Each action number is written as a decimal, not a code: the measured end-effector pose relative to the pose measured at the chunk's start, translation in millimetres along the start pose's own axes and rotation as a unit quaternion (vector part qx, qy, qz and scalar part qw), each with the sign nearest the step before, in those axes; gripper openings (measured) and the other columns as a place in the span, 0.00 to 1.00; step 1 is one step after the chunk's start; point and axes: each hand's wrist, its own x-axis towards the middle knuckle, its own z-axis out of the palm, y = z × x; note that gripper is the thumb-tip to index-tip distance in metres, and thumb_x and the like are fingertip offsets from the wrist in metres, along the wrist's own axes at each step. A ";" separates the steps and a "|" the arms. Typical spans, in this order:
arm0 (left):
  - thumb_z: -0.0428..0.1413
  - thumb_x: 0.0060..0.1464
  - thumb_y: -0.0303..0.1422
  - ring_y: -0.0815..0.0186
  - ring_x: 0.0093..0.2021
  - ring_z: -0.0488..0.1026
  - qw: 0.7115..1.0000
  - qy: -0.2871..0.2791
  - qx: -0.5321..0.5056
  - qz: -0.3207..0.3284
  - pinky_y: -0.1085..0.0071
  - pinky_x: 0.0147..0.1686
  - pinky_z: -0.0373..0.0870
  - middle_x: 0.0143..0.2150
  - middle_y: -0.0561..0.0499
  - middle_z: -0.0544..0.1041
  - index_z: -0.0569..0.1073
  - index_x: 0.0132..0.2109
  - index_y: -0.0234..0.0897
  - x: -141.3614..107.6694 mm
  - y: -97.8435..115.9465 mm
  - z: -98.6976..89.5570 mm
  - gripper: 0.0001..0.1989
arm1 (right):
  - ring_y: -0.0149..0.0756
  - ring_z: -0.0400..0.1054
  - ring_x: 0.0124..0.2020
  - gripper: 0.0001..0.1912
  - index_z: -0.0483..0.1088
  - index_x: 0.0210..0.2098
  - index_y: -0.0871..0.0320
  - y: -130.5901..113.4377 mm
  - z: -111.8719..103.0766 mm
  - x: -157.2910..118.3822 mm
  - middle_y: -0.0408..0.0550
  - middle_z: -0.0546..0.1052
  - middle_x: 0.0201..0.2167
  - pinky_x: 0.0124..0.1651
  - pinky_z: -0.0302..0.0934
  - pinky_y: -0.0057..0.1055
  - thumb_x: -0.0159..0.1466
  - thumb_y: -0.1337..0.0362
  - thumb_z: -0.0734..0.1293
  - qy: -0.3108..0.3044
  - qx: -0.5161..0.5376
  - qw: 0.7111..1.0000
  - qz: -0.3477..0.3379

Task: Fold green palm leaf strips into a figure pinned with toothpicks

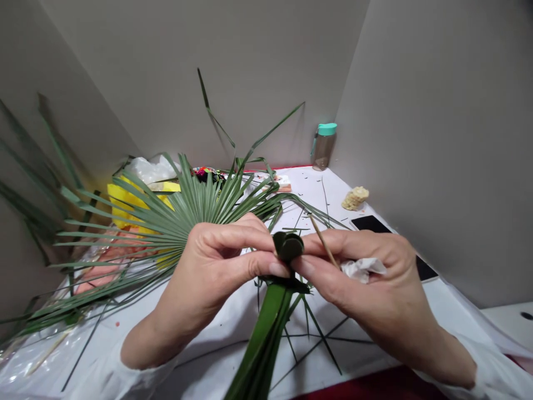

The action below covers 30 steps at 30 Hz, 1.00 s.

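Between my two hands is a folded green palm leaf (272,316), its top curled into small rounded loops and its long strips running down toward me. My left hand (220,266) pinches the left side of the curled top between thumb and fingers. From the other side, the thumb and index finger of my right hand (366,278) press on the same curl. A thin wooden stick (322,239) and a crumpled white tissue (364,269) are also tucked in my right hand. The fingertips partly cover the folds.
A large fan palm leaf (200,205) spreads across the table's left side, over a yellow bag (125,200). Cut leaf strips (320,333) lie on the white cloth. Toward the right are a bottle (323,147), a beige lump (355,198) and a dark-screened phone (370,223). Grey walls stand close behind.
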 end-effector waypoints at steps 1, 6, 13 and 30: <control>0.68 0.55 0.30 0.63 0.30 0.72 1.000 0.000 -0.009 -0.010 0.66 0.29 0.73 0.24 0.50 0.78 0.86 0.31 0.44 -0.1 0.0 0.1 0.06 | 0.24 0.68 0.18 0.09 0.83 0.27 0.53 0.3 -0.2 -0.3 0.36 0.79 0.19 0.22 0.64 0.16 0.56 0.74 0.73 -0.005 0.003 1.000 0.005; 0.70 0.53 0.32 0.66 0.27 0.71 0.997 0.029 -0.056 -0.044 0.70 0.26 0.71 0.26 0.51 0.77 0.86 0.31 0.42 -0.8 -0.6 1.6 0.03 | 0.25 0.64 0.19 0.08 0.84 0.37 0.54 3.6 -1.1 0.1 0.36 0.72 0.18 0.21 0.63 0.20 0.61 0.69 0.72 -0.035 -0.003 0.999 0.032; 0.69 0.50 0.27 0.65 0.28 0.75 0.993 0.108 -0.017 -0.038 0.71 0.25 0.72 0.27 0.51 0.80 0.85 0.30 0.41 -2.8 2.8 3.8 0.04 | 0.22 0.50 0.15 0.02 0.71 0.39 0.51 4.5 -14.0 0.2 0.32 0.57 0.19 0.17 0.52 0.21 0.69 0.65 0.68 -0.024 -0.086 0.996 -0.021; 0.69 0.52 0.29 0.69 0.32 0.71 0.984 0.155 -0.009 -0.087 0.73 0.36 0.69 0.28 0.55 0.75 0.86 0.34 0.44 -3.5 8.4 8.2 0.03 | 0.21 0.76 0.33 0.12 0.70 0.51 0.50 0.3 -17.7 -11.9 0.34 0.83 0.43 0.37 0.64 0.21 0.71 0.71 0.64 -0.095 -0.266 0.948 -0.145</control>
